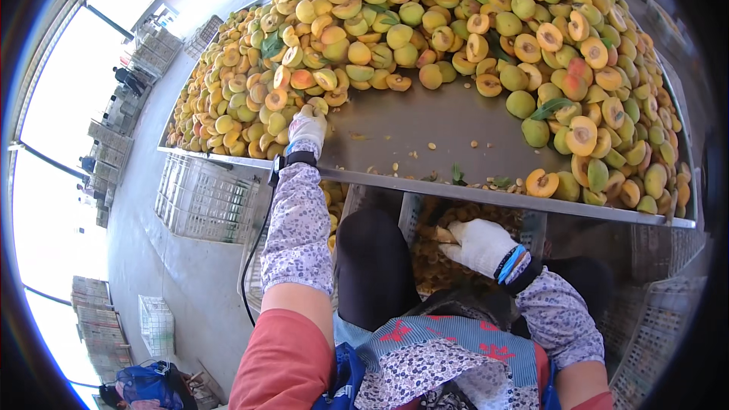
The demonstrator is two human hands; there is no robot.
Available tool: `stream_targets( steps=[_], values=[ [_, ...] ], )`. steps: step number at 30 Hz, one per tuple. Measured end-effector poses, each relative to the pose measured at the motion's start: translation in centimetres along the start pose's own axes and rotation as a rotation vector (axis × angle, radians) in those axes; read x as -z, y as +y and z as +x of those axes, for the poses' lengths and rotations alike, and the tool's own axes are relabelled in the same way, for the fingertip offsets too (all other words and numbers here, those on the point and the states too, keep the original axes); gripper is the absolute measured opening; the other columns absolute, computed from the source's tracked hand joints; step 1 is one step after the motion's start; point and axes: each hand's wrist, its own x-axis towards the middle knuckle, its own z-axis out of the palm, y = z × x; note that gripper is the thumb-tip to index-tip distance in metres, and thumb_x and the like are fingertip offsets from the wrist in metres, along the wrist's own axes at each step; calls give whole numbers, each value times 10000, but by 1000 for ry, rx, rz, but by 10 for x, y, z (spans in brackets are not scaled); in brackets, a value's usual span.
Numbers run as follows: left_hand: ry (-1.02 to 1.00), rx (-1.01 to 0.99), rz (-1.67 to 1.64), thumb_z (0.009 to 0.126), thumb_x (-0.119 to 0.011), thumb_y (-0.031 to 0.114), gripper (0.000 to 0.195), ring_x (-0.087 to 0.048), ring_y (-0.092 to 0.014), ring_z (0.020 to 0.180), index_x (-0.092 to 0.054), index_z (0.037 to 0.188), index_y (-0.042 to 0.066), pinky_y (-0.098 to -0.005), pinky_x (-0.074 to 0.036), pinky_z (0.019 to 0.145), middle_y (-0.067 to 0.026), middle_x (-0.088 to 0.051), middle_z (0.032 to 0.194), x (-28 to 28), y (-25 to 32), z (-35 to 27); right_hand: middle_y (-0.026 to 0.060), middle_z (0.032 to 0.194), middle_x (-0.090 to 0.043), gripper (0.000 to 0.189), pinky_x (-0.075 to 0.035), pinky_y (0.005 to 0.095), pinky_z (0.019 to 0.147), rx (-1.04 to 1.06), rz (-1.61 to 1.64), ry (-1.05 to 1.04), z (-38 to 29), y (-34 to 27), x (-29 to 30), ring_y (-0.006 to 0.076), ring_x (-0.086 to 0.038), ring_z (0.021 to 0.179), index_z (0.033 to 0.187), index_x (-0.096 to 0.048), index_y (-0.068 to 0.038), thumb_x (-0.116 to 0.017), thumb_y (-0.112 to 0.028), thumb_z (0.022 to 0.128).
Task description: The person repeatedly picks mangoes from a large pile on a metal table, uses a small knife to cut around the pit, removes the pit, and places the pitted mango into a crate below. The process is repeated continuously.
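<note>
My left hand (308, 125), in a white knitted glove with bare fingertips, reaches over the near rim of a metal tray table (421, 125). Its fingers are at a peach half (319, 105) beside the left-hand heap; whether they grip it is unclear. Below the rim, my right hand (481, 246), gloved alike, hangs over a plastic crate (409, 217) of brown pits (427, 270). The right thumb and fingers come close together, and I cannot tell if anything is between them. Halved yellow-orange peaches (245, 85) lie on the left; whole and split fruit (575, 82) fills the right.
Loose kernels (431, 146) and leaves (457, 173) lie on the bare metal. A white crate (205, 196) stands left below the tray, more crates (655, 324) at the right. A dark wristband with a cable (256, 262) runs along my left arm. A person (151, 384) is at lower left.
</note>
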Motion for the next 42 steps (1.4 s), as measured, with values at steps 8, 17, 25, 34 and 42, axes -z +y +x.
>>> stream_targets(
  steps=[8, 17, 25, 34, 42],
  values=[
    [-304, -7, -721, 886, -692, 213, 479, -679, -250, 1015, -606, 1337, 76, -357, -533, 932, -107, -698, 1157, 22, 53, -65, 223, 968, -712, 388, -535, 496, 798, 216, 267, 306, 4, -1, 3, 433, -677, 913, 1093, -661, -32, -630, -397, 965],
    [-668, -526, -1166, 895, -716, 144, 680, -560, -181, 1224, -442, 1507, 30, -321, -464, 1041, -106, -574, 1351, 120, 181, -177, 22, 693, -579, 284, -459, 275, 505, 196, 1024, 571, 15, 6, 23, 119, -565, 554, 998, -570, -74, -556, -353, 1043],
    [-691, -535, -1598, 951, -697, 228, 713, -522, -235, 1315, -376, 1566, 63, -386, -404, 1131, -150, -499, 1481, 97, 222, -203, -49, 685, -517, 273, -393, 234, 505, 169, 1301, 570, -5, 0, 32, 66, -486, 554, 975, -561, -83, -543, -339, 1065],
    [-650, -199, -1847, 1064, -481, 454, 573, -642, -258, 1046, -445, 1443, 26, -383, -541, 886, -170, -597, 1299, 68, 239, -211, 252, 878, -686, 351, -538, 462, 726, 95, 605, 782, 6, 15, 16, 435, -680, 839, 1129, -610, -5, -577, -332, 1005],
    [-673, -23, -1850, 1074, -419, 496, 561, -672, -263, 882, -587, 1240, -13, -343, -564, 749, -167, -658, 1057, 57, 229, -206, 266, 845, -679, 318, -529, 530, 681, 86, 390, 848, 4, 5, 27, 477, -660, 809, 1089, -615, -32, -612, -331, 981]
  ],
)
